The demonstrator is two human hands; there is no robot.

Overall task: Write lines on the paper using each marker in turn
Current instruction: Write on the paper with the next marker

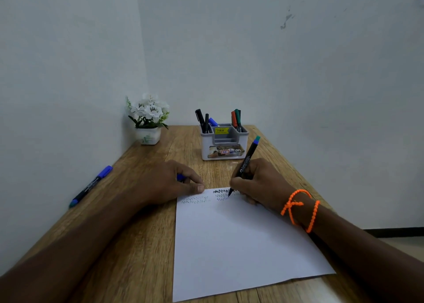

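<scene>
My right hand [259, 183] grips a marker [245, 162], its tip on the paper [241, 240] lying on the desk [142, 245]. My left hand [174, 181] pins the paper's top edge, fingers curled round a blue cap [180, 177].

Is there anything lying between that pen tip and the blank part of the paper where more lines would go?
Nothing visible does. The right hand holds the marker with its tip on the paper near the top edge, and the sheet below the zigzag lines is bare. The left hand rests at the top left corner, off to the side.
</scene>
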